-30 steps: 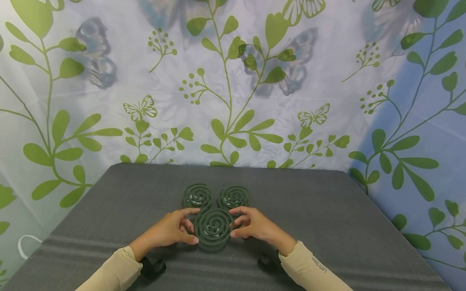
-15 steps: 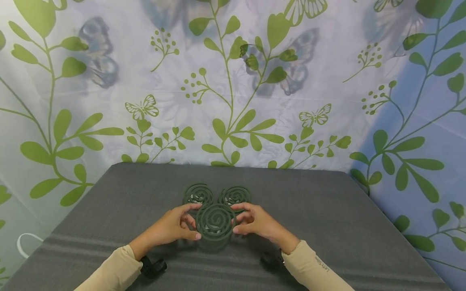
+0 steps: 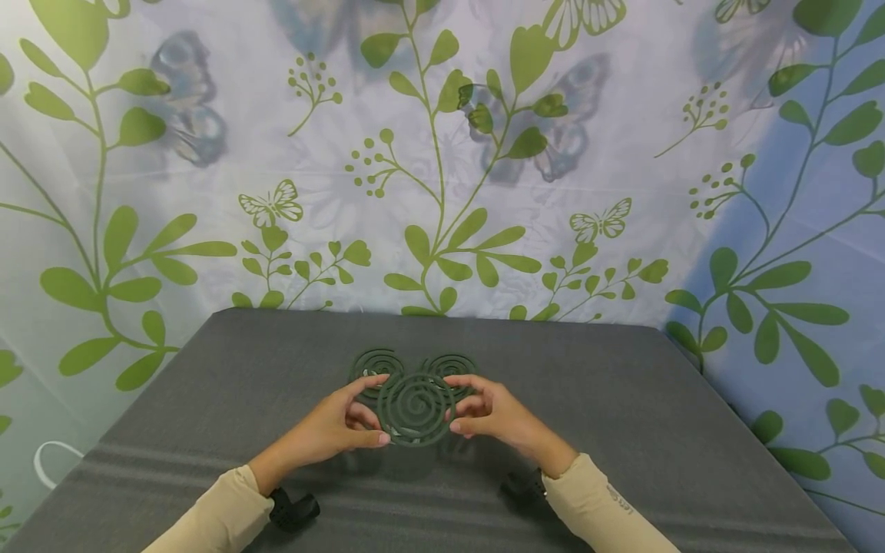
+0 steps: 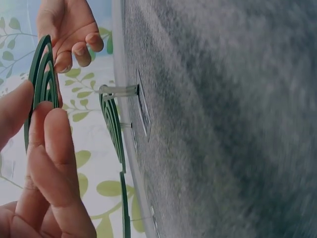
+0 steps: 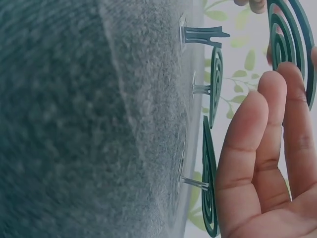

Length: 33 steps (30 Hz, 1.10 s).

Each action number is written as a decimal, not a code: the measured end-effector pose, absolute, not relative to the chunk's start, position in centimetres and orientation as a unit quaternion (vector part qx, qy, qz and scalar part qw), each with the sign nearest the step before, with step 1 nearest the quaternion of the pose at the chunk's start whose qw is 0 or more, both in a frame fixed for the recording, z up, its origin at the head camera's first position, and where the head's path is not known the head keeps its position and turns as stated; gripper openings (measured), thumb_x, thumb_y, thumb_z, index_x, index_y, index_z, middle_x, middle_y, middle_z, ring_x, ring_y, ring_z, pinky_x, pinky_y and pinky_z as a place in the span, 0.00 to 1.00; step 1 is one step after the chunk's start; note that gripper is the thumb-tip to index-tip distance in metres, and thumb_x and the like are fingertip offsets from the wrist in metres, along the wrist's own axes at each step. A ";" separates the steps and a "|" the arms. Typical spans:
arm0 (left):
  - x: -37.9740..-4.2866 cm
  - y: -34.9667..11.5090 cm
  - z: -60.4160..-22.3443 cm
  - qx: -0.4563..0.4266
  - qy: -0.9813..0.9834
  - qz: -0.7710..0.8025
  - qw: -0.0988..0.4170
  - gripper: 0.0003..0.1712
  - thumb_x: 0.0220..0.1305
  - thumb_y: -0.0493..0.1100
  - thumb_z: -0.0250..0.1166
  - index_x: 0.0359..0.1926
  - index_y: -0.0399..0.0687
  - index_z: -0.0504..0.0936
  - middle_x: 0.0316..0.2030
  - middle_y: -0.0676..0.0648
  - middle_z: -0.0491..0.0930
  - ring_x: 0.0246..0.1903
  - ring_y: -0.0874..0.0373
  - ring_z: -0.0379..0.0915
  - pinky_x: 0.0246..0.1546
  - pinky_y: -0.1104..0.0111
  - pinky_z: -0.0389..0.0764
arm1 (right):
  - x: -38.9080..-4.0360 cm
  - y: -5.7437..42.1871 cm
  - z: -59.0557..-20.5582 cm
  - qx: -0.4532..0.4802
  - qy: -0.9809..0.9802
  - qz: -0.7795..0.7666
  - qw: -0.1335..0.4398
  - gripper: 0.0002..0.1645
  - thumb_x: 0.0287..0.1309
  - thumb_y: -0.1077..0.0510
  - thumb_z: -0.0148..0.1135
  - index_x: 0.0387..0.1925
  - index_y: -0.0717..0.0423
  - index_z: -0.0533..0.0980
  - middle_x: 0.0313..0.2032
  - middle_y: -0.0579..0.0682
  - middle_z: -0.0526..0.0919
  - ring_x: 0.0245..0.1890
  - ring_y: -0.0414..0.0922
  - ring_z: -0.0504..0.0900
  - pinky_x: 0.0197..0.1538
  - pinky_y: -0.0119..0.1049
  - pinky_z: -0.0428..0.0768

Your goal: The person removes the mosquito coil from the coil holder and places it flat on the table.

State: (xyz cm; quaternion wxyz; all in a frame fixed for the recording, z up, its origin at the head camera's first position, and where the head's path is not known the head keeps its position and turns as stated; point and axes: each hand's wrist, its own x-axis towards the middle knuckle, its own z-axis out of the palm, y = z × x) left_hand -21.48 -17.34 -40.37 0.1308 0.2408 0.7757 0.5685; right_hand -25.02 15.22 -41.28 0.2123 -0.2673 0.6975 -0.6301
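Observation:
Both hands hold a dark green mosquito coil (image 3: 418,402) above the table, in front of two others. My left hand (image 3: 332,424) pinches its left edge between thumb and fingers. On the opposite edge, the right hand (image 3: 503,421) grips it the same way. Behind are a left rear coil (image 3: 373,358) and a right rear coil (image 3: 456,361), partly covered by the held one. The right wrist view shows a bare metal stand (image 5: 203,35) upright on the table, apart from the raised coil (image 5: 282,42). Thin stands carry the two rear coils.
A grey cloth-covered table (image 3: 594,399) extends around the hands. Behind it hangs a white curtain (image 3: 332,161) with green leaves and butterflies. Black wrist devices sit under both sleeves (image 3: 221,503). A white loop (image 3: 51,461) shows at the table's left edge.
Both hands have raised the front coil off the table area and moved it slightly away and to the right. It now overlaps the rear coils more. Those two remain in place.

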 end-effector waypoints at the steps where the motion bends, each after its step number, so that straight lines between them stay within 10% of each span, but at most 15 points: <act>1: -21.5 -17.3 -40.4 0.242 0.773 0.572 0.131 0.54 0.68 0.35 0.76 0.84 0.30 0.53 0.37 0.42 0.89 0.32 0.50 0.85 0.31 0.66 0.80 | -25.0 15.3 -41.2 -0.268 0.697 -0.630 0.212 0.46 0.67 0.65 0.74 0.79 0.71 0.61 0.43 0.45 0.91 0.40 0.40 0.87 0.44 0.37 0.85; 33: -22.1 -13.5 -40.1 0.231 0.760 0.592 0.133 0.53 0.72 0.36 0.74 0.86 0.37 0.51 0.37 0.48 0.86 0.31 0.52 0.83 0.26 0.68 0.74 | -25.7 18.9 -41.3 -0.285 0.702 -0.626 0.187 0.49 0.69 0.65 0.73 0.81 0.71 0.56 0.40 0.46 0.89 0.43 0.42 0.88 0.45 0.36 0.86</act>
